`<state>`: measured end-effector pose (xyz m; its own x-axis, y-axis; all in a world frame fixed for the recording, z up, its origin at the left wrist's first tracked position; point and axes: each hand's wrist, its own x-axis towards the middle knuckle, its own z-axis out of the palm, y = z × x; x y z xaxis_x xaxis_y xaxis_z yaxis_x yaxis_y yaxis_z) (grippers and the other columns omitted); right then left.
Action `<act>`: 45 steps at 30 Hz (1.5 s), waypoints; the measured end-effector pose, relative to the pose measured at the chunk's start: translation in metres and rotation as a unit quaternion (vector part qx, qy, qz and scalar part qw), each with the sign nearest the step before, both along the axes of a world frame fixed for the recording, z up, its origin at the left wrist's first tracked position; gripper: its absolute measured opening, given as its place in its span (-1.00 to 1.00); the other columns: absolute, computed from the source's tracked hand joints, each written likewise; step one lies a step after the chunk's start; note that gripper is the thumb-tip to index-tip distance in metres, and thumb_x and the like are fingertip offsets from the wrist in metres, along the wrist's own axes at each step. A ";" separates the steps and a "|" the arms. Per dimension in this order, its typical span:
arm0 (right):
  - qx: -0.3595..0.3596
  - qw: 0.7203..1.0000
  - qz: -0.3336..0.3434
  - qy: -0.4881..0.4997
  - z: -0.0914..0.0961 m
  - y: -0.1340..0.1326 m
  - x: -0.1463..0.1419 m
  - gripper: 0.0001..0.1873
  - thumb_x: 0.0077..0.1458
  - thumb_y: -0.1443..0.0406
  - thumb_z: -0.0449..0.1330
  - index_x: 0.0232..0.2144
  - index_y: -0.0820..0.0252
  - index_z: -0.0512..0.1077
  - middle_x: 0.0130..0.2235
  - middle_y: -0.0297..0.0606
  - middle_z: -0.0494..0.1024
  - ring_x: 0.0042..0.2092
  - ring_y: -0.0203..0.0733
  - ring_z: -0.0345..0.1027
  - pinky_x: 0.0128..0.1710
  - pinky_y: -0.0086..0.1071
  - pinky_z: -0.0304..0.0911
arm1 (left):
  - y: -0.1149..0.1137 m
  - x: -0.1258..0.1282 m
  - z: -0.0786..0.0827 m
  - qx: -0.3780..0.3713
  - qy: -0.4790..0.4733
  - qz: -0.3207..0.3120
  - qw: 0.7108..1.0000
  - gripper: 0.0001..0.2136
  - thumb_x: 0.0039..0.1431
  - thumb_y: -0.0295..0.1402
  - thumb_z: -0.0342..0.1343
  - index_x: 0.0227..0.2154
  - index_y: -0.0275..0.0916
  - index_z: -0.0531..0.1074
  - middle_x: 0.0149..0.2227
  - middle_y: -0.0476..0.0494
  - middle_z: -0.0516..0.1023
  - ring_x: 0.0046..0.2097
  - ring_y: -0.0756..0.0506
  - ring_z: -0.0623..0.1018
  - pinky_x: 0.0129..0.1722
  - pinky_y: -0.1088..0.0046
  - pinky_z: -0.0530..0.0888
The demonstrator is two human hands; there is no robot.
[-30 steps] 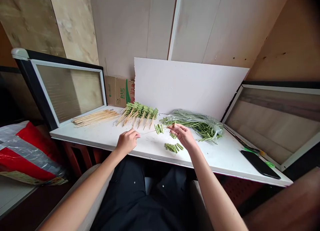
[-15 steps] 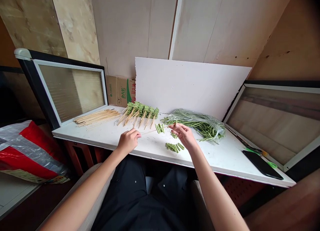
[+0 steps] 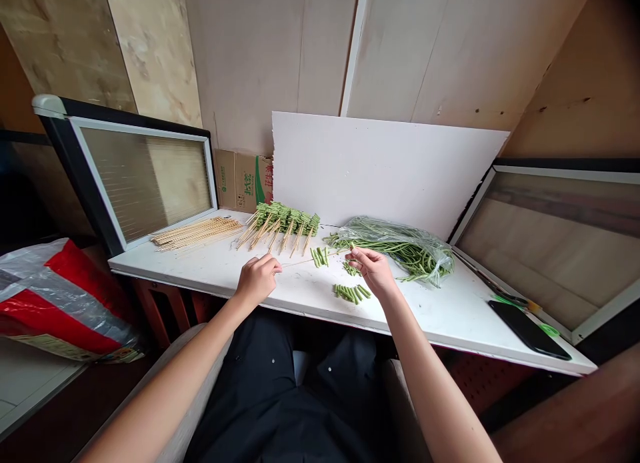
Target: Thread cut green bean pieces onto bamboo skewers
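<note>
Left hand (image 3: 257, 276): grip closed on the near end of a skewer (image 3: 300, 262), held level just above the table (image 3: 450, 316). Right hand (image 3: 373, 269): grip closed on a bean piece (image 3: 351, 247) at the skewer's far tip. Threaded pieces (image 3: 319, 256) sit mid-stick. Cut pile (image 3: 351, 293) lies just beside your right hand, with the bean bag (image 3: 400, 246) beyond it.

Risks, as judged: the tip is close to your right fingertips, so an off-centre push could prick them or split the piece. A slack left pinch could let the stick roll and the threaded pieces slide.
</note>
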<state>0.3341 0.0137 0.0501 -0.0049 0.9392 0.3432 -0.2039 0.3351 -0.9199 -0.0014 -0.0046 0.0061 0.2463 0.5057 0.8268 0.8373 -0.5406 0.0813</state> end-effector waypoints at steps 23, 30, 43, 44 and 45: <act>0.039 0.996 -0.073 -0.038 0.005 -0.009 -0.021 -0.61 -0.07 -0.07 0.52 -0.34 0.06 0.70 -0.26 -0.18 0.69 -0.22 -0.08 0.53 -0.26 -0.22 0.44 | -0.001 -0.006 0.008 0.013 -0.006 0.020 1.000 -0.74 0.20 -0.68 0.07 -0.46 -0.19 0.47 -0.36 -0.07 0.63 -0.40 -0.10 0.48 -0.29 0.34 0.34; 0.048 0.992 -0.118 -0.015 -0.004 -0.008 -0.036 -0.58 -0.08 -0.09 0.51 -0.38 0.08 0.65 -0.29 -0.19 0.66 -0.27 -0.09 0.48 -0.32 -0.24 0.35 | -0.005 -0.002 0.009 0.022 0.000 0.025 0.999 -0.71 0.14 -0.73 0.02 -0.48 -0.20 0.44 -0.39 -0.09 0.63 -0.40 -0.11 0.48 -0.32 0.33 0.34; 0.039 0.990 -0.106 -0.081 -0.008 -0.024 -0.065 -0.62 0.02 -0.08 0.44 -0.44 0.08 0.64 -0.25 -0.17 0.68 -0.13 0.02 0.53 -0.22 -0.21 0.40 | -0.009 0.003 0.014 0.025 0.001 0.037 0.999 -0.72 0.12 -0.73 0.01 -0.48 -0.20 0.43 -0.37 -0.10 0.63 -0.41 -0.11 0.45 -0.30 0.31 0.32; 0.036 0.991 -0.104 -0.081 -0.009 -0.023 -0.065 -0.62 0.02 -0.08 0.44 -0.42 0.08 0.65 -0.23 -0.16 0.68 -0.12 0.03 0.53 -0.22 -0.22 0.41 | -0.009 0.002 0.014 0.026 0.003 0.039 0.999 -0.71 0.13 -0.73 0.01 -0.48 -0.20 0.44 -0.37 -0.10 0.62 -0.42 -0.11 0.45 -0.30 0.31 0.32; 0.032 0.991 -0.103 -0.081 -0.010 -0.022 -0.065 -0.62 0.02 -0.08 0.45 -0.40 0.08 0.66 -0.19 -0.16 0.69 -0.09 0.03 0.53 -0.21 -0.22 0.41 | -0.008 0.002 0.013 0.027 0.004 0.040 0.999 -0.72 0.14 -0.72 0.01 -0.48 -0.20 0.44 -0.37 -0.11 0.62 -0.42 -0.11 0.44 -0.31 0.31 0.32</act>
